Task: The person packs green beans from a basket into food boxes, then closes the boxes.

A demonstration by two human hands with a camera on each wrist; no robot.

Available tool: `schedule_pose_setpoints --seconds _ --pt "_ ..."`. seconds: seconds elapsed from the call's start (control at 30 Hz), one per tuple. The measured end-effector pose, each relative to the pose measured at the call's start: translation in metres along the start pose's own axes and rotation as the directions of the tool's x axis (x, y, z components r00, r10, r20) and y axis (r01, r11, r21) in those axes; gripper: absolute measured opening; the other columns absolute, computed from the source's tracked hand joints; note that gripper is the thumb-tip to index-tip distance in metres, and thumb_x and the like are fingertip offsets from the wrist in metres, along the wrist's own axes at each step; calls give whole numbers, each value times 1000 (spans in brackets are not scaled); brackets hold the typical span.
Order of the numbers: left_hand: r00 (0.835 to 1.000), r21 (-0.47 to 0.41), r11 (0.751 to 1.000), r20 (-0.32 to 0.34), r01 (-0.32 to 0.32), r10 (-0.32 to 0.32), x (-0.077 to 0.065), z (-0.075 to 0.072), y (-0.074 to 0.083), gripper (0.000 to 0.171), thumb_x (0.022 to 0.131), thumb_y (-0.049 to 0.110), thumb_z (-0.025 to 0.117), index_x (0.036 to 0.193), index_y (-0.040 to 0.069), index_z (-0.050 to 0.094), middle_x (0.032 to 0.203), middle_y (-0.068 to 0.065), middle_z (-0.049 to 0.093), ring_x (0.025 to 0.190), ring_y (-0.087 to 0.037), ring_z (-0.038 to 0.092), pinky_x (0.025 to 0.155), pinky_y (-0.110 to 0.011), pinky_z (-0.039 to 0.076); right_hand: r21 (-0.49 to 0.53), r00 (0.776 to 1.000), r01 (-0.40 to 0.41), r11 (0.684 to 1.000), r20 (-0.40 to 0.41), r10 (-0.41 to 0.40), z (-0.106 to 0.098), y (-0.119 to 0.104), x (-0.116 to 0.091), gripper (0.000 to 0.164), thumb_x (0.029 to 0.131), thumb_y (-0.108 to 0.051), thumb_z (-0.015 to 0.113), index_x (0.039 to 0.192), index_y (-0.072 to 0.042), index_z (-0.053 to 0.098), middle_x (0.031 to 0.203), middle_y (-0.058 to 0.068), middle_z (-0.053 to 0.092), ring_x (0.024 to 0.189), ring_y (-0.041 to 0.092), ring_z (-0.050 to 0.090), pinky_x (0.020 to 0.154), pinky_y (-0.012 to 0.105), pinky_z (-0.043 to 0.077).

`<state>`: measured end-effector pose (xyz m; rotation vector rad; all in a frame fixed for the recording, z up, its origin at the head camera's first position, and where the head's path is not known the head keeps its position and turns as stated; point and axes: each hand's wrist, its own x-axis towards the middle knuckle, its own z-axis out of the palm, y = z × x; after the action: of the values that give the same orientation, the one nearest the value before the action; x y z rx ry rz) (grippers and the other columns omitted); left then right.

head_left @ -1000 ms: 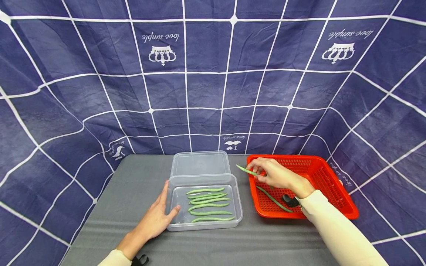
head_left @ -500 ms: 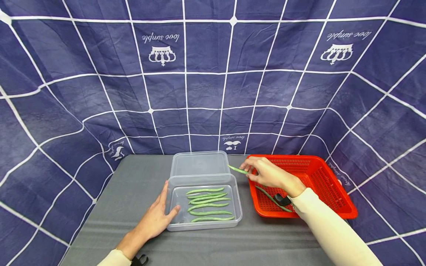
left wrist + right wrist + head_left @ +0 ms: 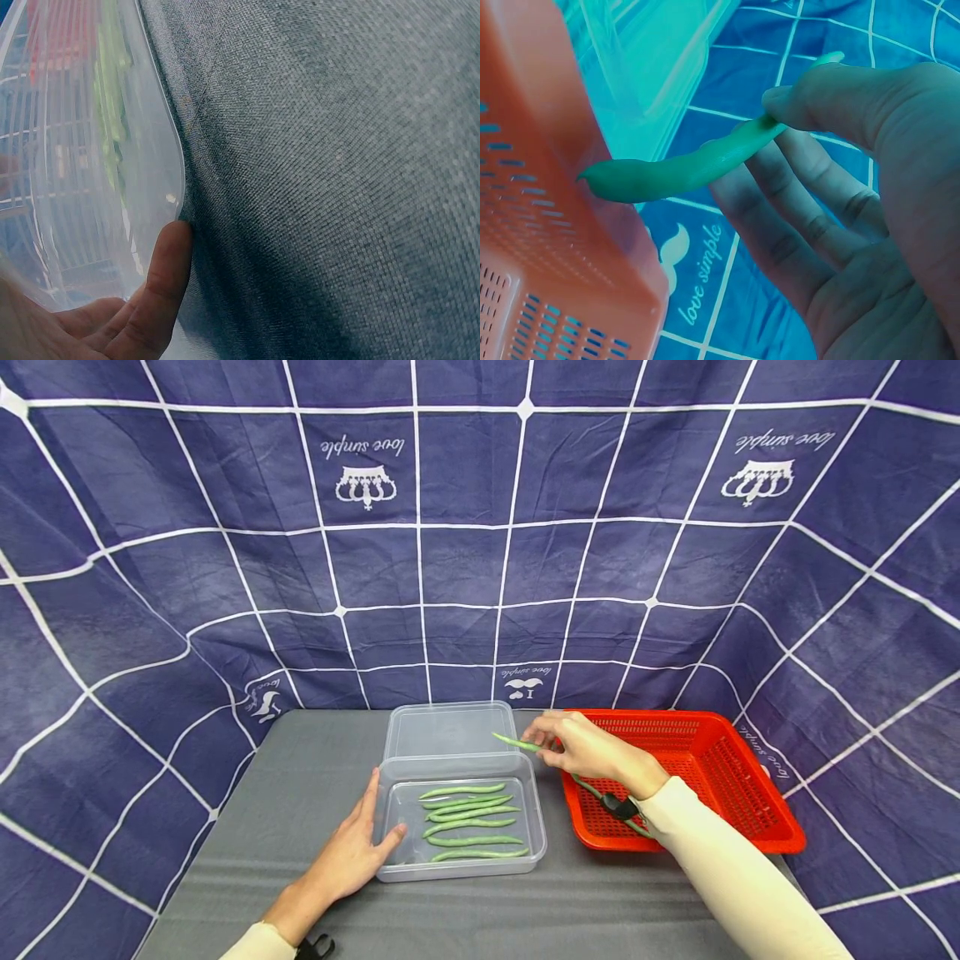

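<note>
Right grip (image 3: 581, 745) at right of centre in the head view, grasping: green bean (image 3: 513, 742) pinched between thumb and fingers. In the right wrist view, pinched part-way along its length, with both ends projecting past the thumb: longer portion towards left of frame, short tip at upper right. In the head view, projecting left and slightly up from the fingertips, tip above the right part of a clear lid (image 3: 446, 732); opposite end hidden by the grip.

Left grip (image 3: 352, 852) at lower left of centre: released, fingers extended, touching the left side of a clear container (image 3: 461, 872). Inside container: bean row (image 3: 474, 841), roughly parallel, lying crosswise.

At right of frame, on the grey bench (image 3: 300, 793): red basket (image 3: 712, 777), with another bean (image 3: 587, 787) inside, partly hidden by a black wrist device (image 3: 618, 807).
</note>
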<state>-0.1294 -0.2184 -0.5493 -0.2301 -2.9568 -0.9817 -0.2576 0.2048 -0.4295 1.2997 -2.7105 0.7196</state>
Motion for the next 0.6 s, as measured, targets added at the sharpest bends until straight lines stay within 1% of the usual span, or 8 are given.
schedule_pose_setpoints --seconds 0.17,0.4,0.5,0.6 --pt "1000 0 1000 6 5 -5 0 0 1 111 114 43 75 189 16 -2 184 -35 38 167 -56 47 133 -74 44 57 1000 8 998 4 -8 4 -2 7 32 97 7 79 125 -9 84 108 3 82 99 15 80 85 28 71" --pt "1000 -5 1000 21 20 -20 0 -1 1 112 114 42 75 189 17 -3 185 -35 38 168 -56 46 133 -75 43 49 1000 28 998 7 -29 12 -5 18 32 98 6 79 126 -8 84 112 4 82 102 17 81 87 28 71" --pt "1000 -4 1000 18 18 -18 0 -1 1 112 114 42 75 189 17 -3 184 -34 39 168 -56 46 133 -75 43 47 999 28 998 14 -29 15 -8 24 33 98 6 79 128 -7 84 113 5 82 103 18 81 87 26 70" --pt "1000 -2 1000 15 15 -15 0 -1 1 112 114 43 75 189 17 -3 184 -34 40 168 -56 47 132 -75 44 52 999 33 998 18 -34 18 -11 28 32 98 5 78 128 -7 83 112 6 82 103 19 81 87 26 70"
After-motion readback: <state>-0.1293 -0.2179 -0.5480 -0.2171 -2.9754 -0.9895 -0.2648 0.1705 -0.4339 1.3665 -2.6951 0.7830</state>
